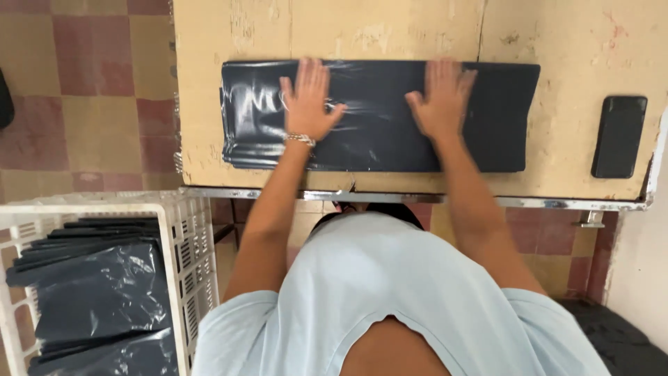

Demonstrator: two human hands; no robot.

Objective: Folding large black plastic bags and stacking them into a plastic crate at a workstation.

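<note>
A long black plastic bag (379, 139) lies flat across a worn cream table (570, 63). My left hand (307, 99) presses down on its left part, fingers spread, with a bead bracelet at the wrist. On the bag's right part my right hand (441, 97) rests flat, fingers apart as well. Both palms touch the plastic and neither hand grips anything.
A black phone (618, 136) lies on the table at the right, near the edge. A white plastic crate (182, 244) stands on the floor at the lower left, filled with several folded black bags (97, 292). Red and yellow floor tiles (83, 83) show to the left.
</note>
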